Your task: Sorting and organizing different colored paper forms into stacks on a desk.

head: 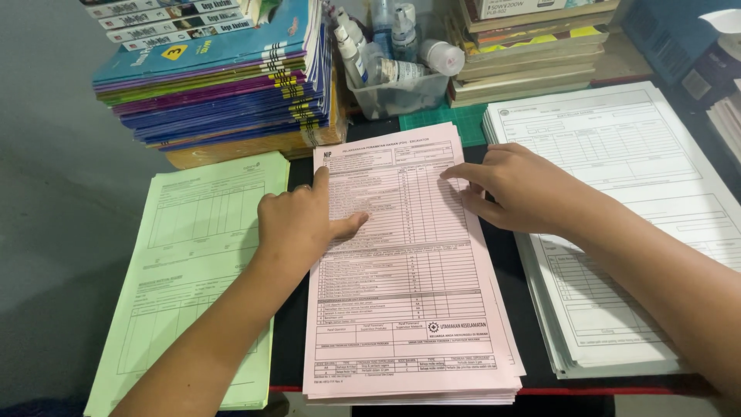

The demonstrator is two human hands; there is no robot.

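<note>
I see my two hands flat on one stack of pink forms [409,309] at the middle of the counter [289,340]. My left hand [297,224] lies open on the stack's left edge, index finger pointing up along the margin, thumb spread across the top sheet. My right hand [513,189] rests open on the upper right of the same sheet, fingers stretched toward the middle. The hands sit apart, neither one gripping anything, both pressing on paper.

Left of the pink stack lies one stack of green forms [197,286], just beside it. To the right is one thicker stack of white forms [641,201], partly under my right forearm.

Beyond the hands, a pile of thin coloured exercise books [224,85] stands at the upper left. Beside it sits one clear plastic tub [397,96] with several small bottles; I cannot count them exactly. A second pile of books [532,54] stands to its right.
</note>
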